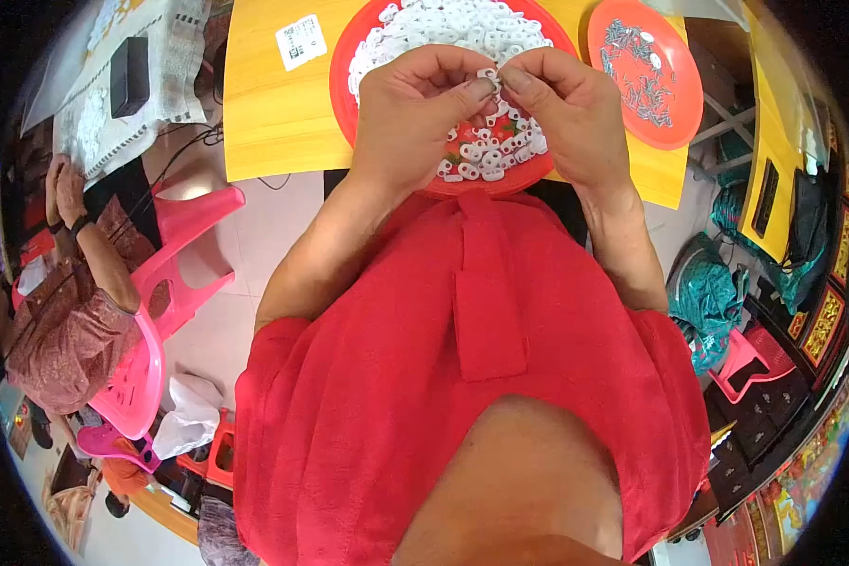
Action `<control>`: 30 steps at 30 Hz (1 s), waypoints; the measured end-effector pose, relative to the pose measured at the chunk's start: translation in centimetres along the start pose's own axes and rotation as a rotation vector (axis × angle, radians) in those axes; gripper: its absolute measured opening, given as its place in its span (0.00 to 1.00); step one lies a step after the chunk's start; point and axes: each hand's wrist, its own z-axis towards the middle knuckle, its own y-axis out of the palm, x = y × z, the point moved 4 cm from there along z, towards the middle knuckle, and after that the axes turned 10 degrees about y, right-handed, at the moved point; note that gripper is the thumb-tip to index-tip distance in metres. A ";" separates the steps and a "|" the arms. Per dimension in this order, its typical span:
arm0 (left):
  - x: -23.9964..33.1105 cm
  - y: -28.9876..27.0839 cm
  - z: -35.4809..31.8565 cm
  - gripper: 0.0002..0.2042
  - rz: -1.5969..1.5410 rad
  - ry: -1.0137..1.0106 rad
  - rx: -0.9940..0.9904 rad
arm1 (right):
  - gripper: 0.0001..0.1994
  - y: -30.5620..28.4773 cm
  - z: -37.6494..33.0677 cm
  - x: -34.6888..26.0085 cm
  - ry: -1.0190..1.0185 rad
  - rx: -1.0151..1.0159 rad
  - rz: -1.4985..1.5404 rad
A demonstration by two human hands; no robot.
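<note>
Above a round red tray (341, 85), my left hand (407, 111) and my right hand (583, 111) meet with thumbs and forefingers pinched together. Between the fingertips sits one small white plastic cable clip (488, 75), partly covered by both hands. A large heap of the same white clips (453, 30) fills the far part of the tray. Nearer to me, a smaller scatter of clips (489, 156) lies on the tray's patterned bottom. To the right, an orange-red plate (684, 90) holds many thin grey metal nails (646, 99) and a few white pieces.
Under tray and plate is a yellow table (269, 123) with a white printed label (301, 42) on it. At left, another person (75, 321) sits on a pink chair (141, 368) by a cloth-covered table (174, 80) bearing a black box (129, 77). Teal bags (707, 292) lie at right.
</note>
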 end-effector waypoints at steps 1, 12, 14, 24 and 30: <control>0.1 0.0 0.0 0.06 0.067 0.018 0.007 | 0.05 0.0 0.0 -0.1 -0.020 0.019 -0.045; 0.8 -0.3 -0.1 0.04 0.538 0.258 0.004 | 0.04 1.1 0.2 -0.6 -0.188 0.132 -0.280; 0.6 -0.3 0.0 0.03 0.450 0.137 0.034 | 0.04 1.1 0.3 -0.3 -0.177 0.121 -0.284; -0.2 -0.8 0.4 0.06 0.068 0.120 0.071 | 0.08 -0.7 0.9 -0.1 0.007 -0.060 0.028; -0.1 -0.7 0.2 0.06 0.064 0.106 0.066 | 0.06 -0.3 0.8 -0.6 -0.032 -0.039 0.033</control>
